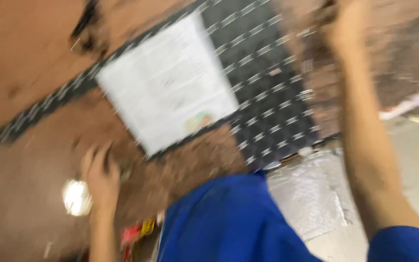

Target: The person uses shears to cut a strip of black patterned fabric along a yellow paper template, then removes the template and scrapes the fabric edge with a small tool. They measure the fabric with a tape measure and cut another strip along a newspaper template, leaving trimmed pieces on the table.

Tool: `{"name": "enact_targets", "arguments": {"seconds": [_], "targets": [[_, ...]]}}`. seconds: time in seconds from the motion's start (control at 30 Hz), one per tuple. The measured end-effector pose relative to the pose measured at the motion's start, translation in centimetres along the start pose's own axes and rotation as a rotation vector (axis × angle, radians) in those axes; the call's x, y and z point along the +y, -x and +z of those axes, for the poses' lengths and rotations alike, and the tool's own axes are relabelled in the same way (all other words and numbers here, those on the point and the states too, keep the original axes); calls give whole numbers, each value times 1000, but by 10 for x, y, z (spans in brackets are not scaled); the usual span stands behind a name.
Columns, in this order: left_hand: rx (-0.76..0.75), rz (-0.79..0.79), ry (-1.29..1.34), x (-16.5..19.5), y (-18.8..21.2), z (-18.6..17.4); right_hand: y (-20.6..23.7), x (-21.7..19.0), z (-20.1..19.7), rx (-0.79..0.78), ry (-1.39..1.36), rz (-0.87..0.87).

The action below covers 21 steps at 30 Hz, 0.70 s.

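Brown board, blurred, under left hand [100,174], fingers [89,162] loosely curled on it beside round white disc [77,197]. Right hand [343,19] raised far off at board's upper edge; grip unclear. White printed sheet [168,82] between both.

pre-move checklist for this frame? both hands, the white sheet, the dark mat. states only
1. Frame sharp enough to judge contact: not ok, heavy motion blur throughout.
2. Left hand located: ok, low on the left over the brown surface, beside a small bright round object.
3. Left hand grip: cannot tell, fingers look curled but blur hides whether they hold anything.
4. Right hand located: ok, raised at the top edge, arm running down to a blue sleeve.
5. Right hand grip: cannot tell, partly cut off and smeared.
6. White sheet free of both hands: ok, it lies flat against the dark patterned mat, neither hand touching it.
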State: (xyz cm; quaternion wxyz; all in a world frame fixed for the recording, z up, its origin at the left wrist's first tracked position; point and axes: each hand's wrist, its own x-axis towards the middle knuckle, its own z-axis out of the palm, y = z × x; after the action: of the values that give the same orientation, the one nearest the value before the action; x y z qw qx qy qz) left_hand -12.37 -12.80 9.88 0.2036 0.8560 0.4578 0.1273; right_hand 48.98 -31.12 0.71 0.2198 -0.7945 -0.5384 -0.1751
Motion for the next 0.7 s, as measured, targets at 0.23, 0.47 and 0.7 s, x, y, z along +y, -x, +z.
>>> {"name": "enact_targets", "arguments": {"seconds": [0.23, 0.47, 0.7], "targets": [[19, 107, 14, 24, -48, 11, 7, -36, -19, -17, -569, 597], [100, 259, -3, -3, -179, 51, 73, -315, -24, -852, -760, 495], [15, 263, -139, -11, -351, 84, 144, -408, -50, -1083, -1302, 136]]}}
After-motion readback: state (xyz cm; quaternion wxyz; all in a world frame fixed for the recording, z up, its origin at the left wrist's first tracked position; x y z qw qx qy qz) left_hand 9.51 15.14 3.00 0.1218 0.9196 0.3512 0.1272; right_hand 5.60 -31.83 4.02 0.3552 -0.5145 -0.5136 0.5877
